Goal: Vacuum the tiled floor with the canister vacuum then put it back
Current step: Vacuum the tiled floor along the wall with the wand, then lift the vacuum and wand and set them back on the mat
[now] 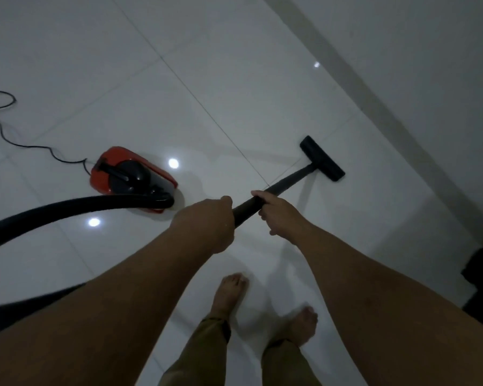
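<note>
Both hands clamp the wand (pixel 286 183) — left hand (pixel 207 218) behind, right hand (pixel 276 215) ahead — likely for steering the floor head (pixel 322 158) flat along the wall (pixel 402 51). Canister (pixel 131 174) sits aside, hose (pixel 67 210) slack.

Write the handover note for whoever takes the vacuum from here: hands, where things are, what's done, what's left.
Left hand: grips the black wand nearer the body.
Right hand: grips the same wand further down.
Floor head: flat on the white tiled floor, close to the wall on the right.
Red canister: on the floor to the left, with the hose curving off left and the power cord trailing behind it.
Done: vacuuming is under way; how much floor is covered cannot be told.
Left: finish the floor, then put the vacuum back.
</note>
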